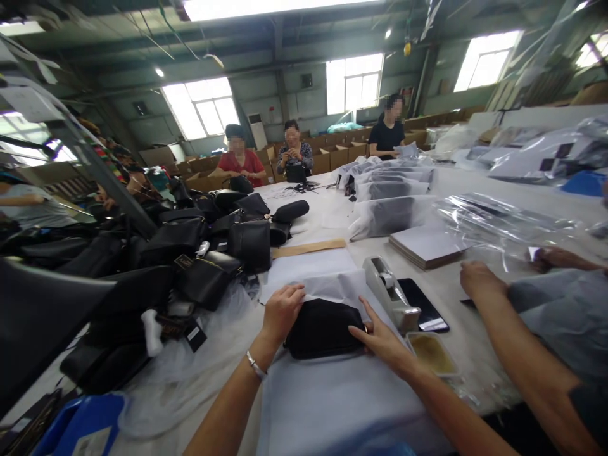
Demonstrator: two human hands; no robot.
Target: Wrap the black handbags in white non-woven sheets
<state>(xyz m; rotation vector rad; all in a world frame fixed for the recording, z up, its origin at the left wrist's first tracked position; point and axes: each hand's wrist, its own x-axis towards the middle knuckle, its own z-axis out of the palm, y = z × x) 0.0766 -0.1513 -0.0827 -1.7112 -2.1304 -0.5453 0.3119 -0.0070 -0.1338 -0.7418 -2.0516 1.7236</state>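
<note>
A black bag lies on white tissue paper spread across the table in front of me. At the bag's upper left corner is my left hand, its fingers bent together over the edge of the tissue; a silver bangle is on that wrist. My right hand rests at the bag's right end with thumb and forefinger spread, the thumb on the bag and the forefinger on the tissue. Behind the bag, a flap of tissue stands slightly raised.
A tape dispenser, a phone and a small tub stand right of the tissue. Black bags are heaped at left. Wrapped bags and cardboard sheets lie beyond. A co-worker's hands handle clear plastic at right.
</note>
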